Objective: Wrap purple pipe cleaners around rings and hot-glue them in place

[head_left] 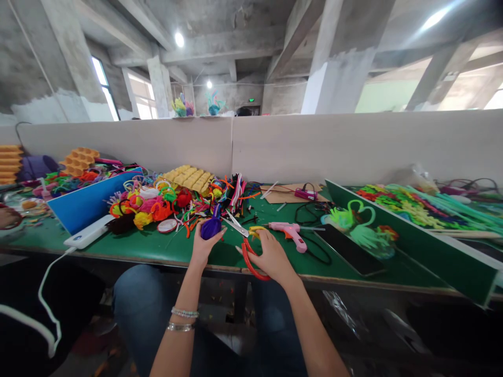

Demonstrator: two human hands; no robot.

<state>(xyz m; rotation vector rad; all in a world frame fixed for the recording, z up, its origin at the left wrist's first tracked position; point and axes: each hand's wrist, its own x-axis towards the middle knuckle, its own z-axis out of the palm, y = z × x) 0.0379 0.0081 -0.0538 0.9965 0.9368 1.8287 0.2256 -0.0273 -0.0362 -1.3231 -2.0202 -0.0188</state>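
My left hand (202, 243) is closed around a fuzzy purple ball (211, 227) with a tuft standing up from its top. Close beside the ball, metal scissors (238, 226) point left with their blades apart. My right hand (274, 256) grips these scissors, and a red handle loop curves below the thumb. Something yellow (256, 231) shows at the right fingertips; whether it belongs to the scissors I cannot tell. Just right of that hand, a pink glue gun (290, 233) lies on the green table (228, 255).
Colourful fuzzy pieces (161, 209) are heaped at left, near a white power strip (88, 232) and blue board (100, 201). To the right lie a black phone (349, 250), pale green fuzzy shapes (367, 236) and a green divider (416, 243). Another person's hand (8, 217) is far left.
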